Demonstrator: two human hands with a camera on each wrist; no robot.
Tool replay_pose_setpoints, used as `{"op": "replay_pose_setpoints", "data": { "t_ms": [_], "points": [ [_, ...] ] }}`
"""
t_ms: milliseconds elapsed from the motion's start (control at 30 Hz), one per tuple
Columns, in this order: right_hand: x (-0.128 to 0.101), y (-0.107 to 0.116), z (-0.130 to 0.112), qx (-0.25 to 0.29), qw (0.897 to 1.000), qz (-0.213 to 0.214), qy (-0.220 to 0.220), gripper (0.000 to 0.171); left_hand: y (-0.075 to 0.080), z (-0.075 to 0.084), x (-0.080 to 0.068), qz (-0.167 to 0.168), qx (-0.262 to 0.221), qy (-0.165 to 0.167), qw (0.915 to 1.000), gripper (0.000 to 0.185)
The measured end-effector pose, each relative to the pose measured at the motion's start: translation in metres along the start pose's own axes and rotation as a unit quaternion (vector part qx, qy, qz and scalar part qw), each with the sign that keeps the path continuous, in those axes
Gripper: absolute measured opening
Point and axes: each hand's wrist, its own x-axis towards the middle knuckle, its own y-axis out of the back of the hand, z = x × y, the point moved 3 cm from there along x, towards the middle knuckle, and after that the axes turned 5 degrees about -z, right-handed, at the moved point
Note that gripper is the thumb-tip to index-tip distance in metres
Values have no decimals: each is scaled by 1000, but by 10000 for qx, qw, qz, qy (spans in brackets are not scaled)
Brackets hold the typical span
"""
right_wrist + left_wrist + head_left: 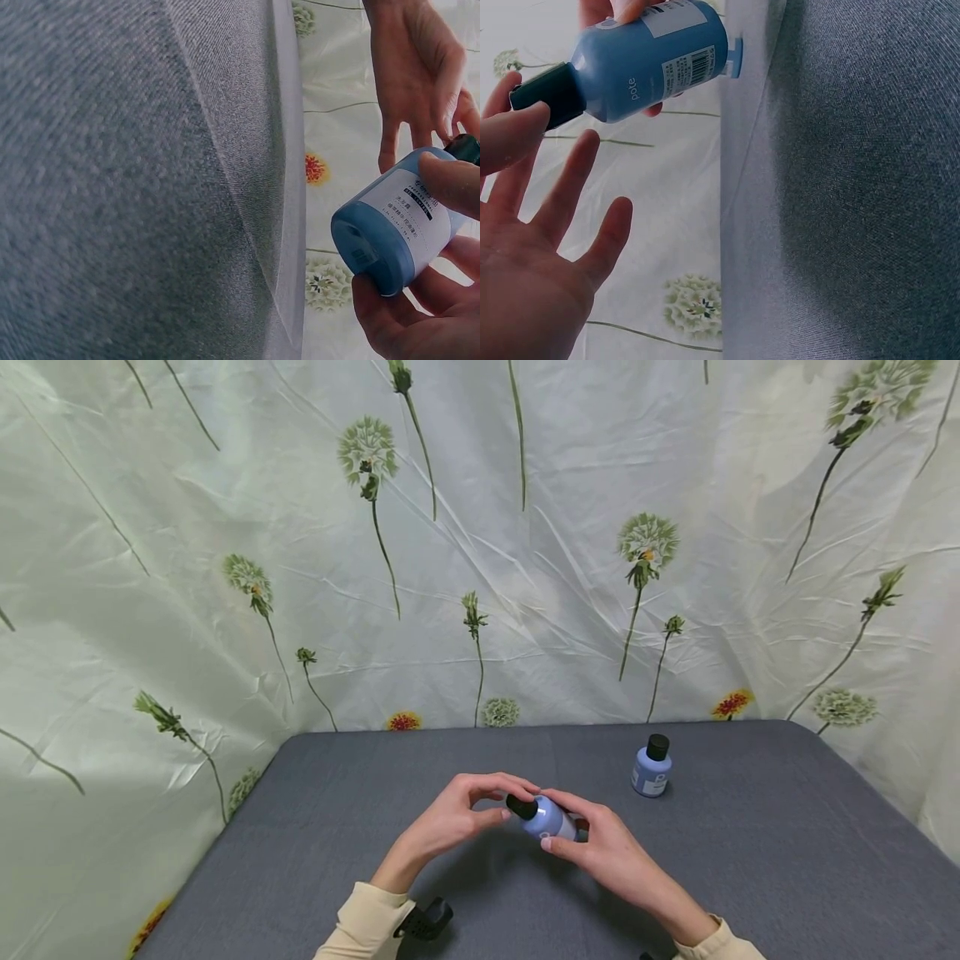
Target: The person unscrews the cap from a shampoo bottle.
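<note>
A small blue bottle point(550, 819) with a black cap point(522, 807) is held tilted above the table, its cap toward the left. My right hand point(611, 852) grips the bottle's body, thumb on the near side. My left hand point(457, 814) pinches the black cap between thumb and fingers; in the left wrist view its other fingers spread loosely below the cap point(549, 95). White labels with print show on the bottle point(405, 217) in the right wrist view. Whether the cap is loose cannot be told.
A second blue bottle point(651, 770) with a black cap stands upright at the back right of the dark grey table point(360, 793). Behind the table hangs a pale curtain point(525, 568) with printed dandelions. A black strap point(426, 920) is on the left wrist.
</note>
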Motion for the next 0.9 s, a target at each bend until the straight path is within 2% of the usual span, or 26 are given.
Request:
{"op": "replay_pose_setpoints", "data": {
  "t_ms": [133,200,367,433,700,900],
  "points": [
    [0,0,0,55,10000,-10,34,58,1,-2,0,90,189,127,9997,34],
    [0,0,0,74,10000,-11,29,58,1,6,0,185,292,309,9989,32],
    [0,-2,0,-20,10000,46,-24,58,2,5,0,425,451,660,9959,29],
    [-1,-2,0,-59,10000,56,-24,58,3,-3,1,489,485,641,9956,31],
    [0,-3,0,-178,9998,80,7,56,3,-3,1,646,593,635,9941,30],
    [0,-3,0,-159,9998,89,-56,57,2,-1,1,456,532,576,9959,37]
  ]
}}
